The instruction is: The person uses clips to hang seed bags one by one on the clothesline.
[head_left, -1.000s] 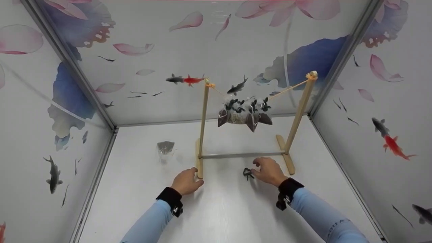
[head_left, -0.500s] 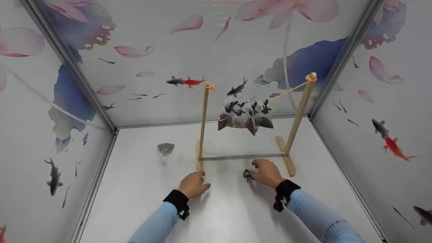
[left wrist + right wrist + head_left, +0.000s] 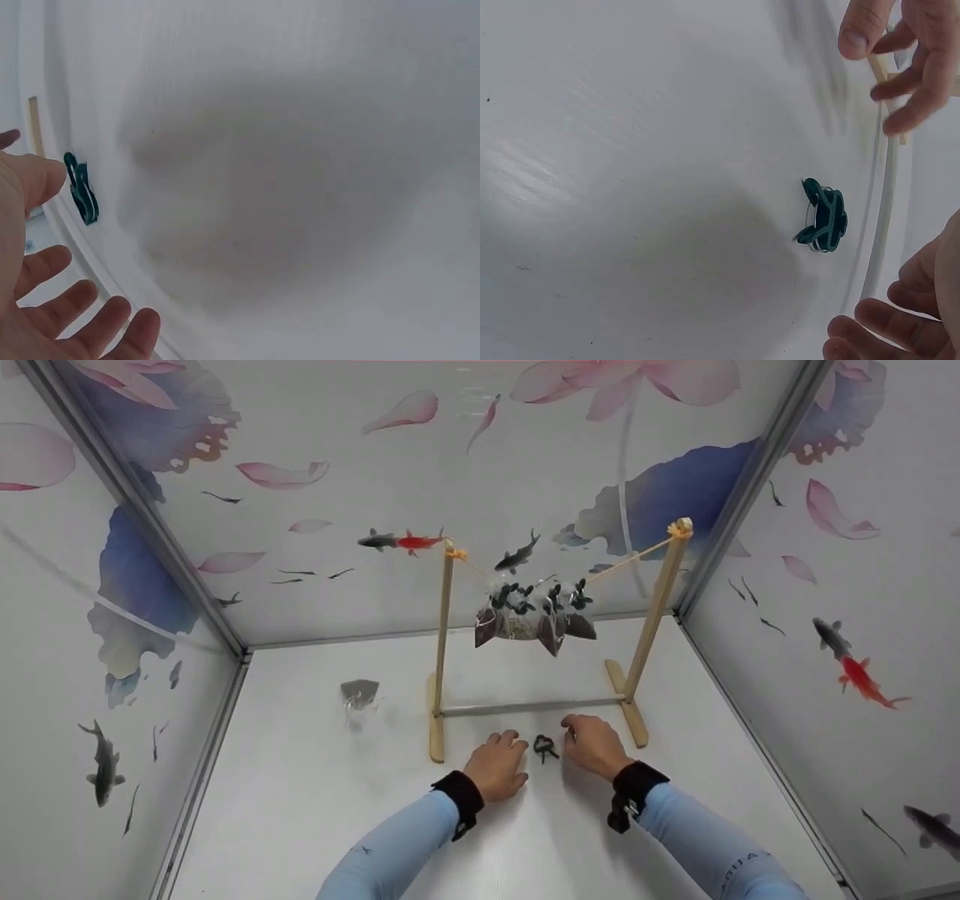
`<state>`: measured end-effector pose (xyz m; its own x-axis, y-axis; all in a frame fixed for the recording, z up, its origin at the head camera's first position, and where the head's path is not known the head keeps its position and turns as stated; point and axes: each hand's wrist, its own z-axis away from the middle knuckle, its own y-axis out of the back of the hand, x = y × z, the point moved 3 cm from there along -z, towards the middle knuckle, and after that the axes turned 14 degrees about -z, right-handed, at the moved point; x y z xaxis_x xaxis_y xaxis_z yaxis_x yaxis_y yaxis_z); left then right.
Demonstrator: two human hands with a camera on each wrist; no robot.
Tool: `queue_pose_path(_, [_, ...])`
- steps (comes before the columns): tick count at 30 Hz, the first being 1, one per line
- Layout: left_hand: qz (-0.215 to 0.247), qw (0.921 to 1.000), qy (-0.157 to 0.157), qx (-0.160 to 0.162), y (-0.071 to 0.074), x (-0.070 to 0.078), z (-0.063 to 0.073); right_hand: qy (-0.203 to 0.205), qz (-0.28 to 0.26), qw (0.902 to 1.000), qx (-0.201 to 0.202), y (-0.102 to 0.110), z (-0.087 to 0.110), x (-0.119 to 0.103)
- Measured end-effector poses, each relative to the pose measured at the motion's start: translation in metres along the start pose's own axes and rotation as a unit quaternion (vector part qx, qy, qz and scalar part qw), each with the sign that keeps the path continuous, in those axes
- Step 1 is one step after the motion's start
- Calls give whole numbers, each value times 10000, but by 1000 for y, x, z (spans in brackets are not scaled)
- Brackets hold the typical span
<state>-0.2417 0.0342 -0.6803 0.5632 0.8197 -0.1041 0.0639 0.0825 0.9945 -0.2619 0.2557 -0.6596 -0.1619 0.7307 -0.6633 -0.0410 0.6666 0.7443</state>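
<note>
A small dark green spring clip (image 3: 545, 747) lies on the white table between the two hands, in front of a wooden stand. My left hand (image 3: 496, 765) is just left of it with fingers spread, holding nothing. To the clip's right is my right hand (image 3: 596, 748), its fingers relaxed and slightly bent, apart from the clip. The left wrist view has the clip (image 3: 82, 187) beyond the thumb. In the right wrist view the clip (image 3: 827, 217) lies between both hands, touched by neither.
The wooden stand has two posts (image 3: 442, 637) and a pale crossbar (image 3: 532, 707). From its orange string hang several filled plastic bags (image 3: 521, 626), held with dark clips. Another small clear bag (image 3: 359, 694) lies on the table at left. Printed panels (image 3: 300, 427) surround the table.
My left hand has moved right, from the stand's left foot to beside the clip. My right hand, earlier at the clip, is now slightly apart from it.
</note>
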Motion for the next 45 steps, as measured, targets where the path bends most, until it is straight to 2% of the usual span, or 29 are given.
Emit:
queue_pose_path(4, [-785, 9956, -486, -152, -3, 18, -17, 140, 112, 9998, 12, 6, 2, 0])
queue_pose_path(9, [-1751, 9790, -969, -401, -9, 26, -26, 338, 182, 9993, 1, 18, 6, 2])
queue_pose_path(13, [-2281, 9675, -1075, -216, -9, 26, -26, 316, 246, 9991, -124, 22, 8, 5])
queue_pose_path(17, [-2432, 9642, -1053, 128, -8, 26, -25, 154, 277, 9993, -207, 23, 9, 6])
queue_pose_path(21, [-2344, 9666, -1028, 95, -7, 23, -22, 53, 233, 9993, -297, 20, 10, 4])
queue_pose_path(26, [-1707, 9810, -922, -40, -5, 13, -15, 167, 131, 9993, -294, 15, 11, 1])
queue_pose_path(29, [-1169, 9905, -723, -43, -6, 6, -11, 228, 72, 9993, -275, 13, 12, 0])
queue_pose_path(33, [-565, 9972, -457, -192, -9, -3, -5, 196, 29, 9994, -295, 11, 12, 0])
queue_pose_path(36, [-44, 9990, -367, -268, -11, -11, -1, 220, 29, 9993, -311, 11, 12, 0])
queue_pose_path(40, [988, 9944, -191, -328, -11, -25, 3, 425, 49, 9986, -310, 13, 13, -4])
queue_pose_path(43, [1767, 9838, 71, -309, -8, -40, 7, 638, 15, 9976, -284, 16, 13, -9])
queue_pose_path(45, [2232, 9743, 236, -210, 0, -49, 10, 805, -33, 9964, -254, 20, 12, -14])
